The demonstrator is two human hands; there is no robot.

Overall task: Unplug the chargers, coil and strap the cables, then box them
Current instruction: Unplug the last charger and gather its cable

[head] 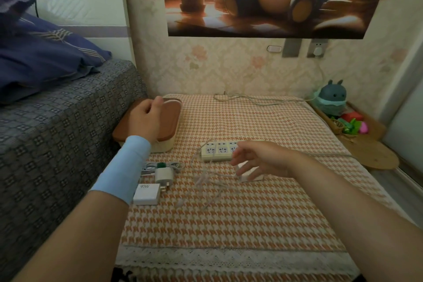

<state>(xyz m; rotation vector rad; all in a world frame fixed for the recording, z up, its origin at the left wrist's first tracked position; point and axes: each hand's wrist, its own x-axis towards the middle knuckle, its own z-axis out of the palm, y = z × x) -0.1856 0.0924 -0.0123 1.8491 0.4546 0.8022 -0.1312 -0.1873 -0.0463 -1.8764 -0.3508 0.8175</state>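
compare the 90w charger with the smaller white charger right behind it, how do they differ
The 90W charger is the bigger, a flat square block with its rating printed on top; the smaller charger is rounder with no print showing. The smaller charger lies against a coiled cable bound with a green strap; no cable shows at the 90W charger. Both are white, unplugged, and lie on the checked cloth.

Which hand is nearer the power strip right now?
Right. The right hand hovers just in front of the power strip; the left hand grips the box lid, farther left.
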